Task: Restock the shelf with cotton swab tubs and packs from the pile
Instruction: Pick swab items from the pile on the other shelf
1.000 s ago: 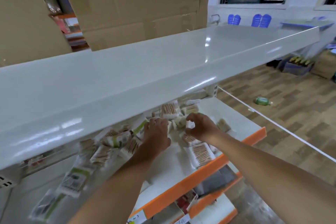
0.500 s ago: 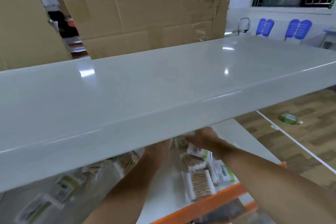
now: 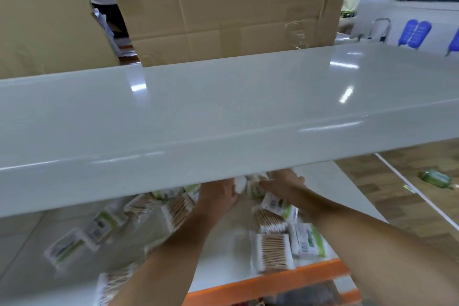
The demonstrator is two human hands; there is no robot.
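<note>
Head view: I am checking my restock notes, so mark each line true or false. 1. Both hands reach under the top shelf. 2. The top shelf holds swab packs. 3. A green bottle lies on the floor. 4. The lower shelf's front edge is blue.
1. True: left hand and right hand reach under the top shelf.
2. False: it is bare; the swab packs lie on the lower shelf.
3. True: green bottle, wood floor.
4. False: orange.
</note>
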